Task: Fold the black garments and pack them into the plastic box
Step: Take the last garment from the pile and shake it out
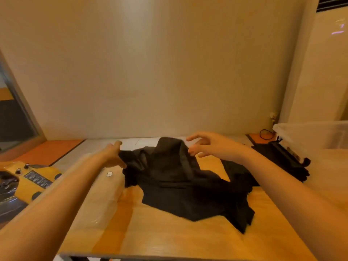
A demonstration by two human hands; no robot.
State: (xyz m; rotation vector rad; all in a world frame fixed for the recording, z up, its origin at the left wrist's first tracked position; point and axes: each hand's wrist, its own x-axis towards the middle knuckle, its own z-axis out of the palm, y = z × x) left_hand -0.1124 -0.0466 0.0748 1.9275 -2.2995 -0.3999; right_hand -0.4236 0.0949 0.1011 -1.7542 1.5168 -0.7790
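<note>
A rumpled black garment [180,181] lies spread across the middle of the wooden table [169,238]. My left hand [113,155] reaches to its far left edge and touches the cloth, fingers fairly straight. My right hand [207,145] pinches a raised fold at the garment's far top, lifting it into a peak. A clear plastic box [320,136] stands at the right edge of the table. More black cloth [282,159] lies piled beside the box.
A sheet of clear plastic [98,185] covers the table's left part. A yellow device with black knobs [35,178] sits at the far left. A black cable [265,133] runs by the wall. A tall white unit [320,72] stands at the back right.
</note>
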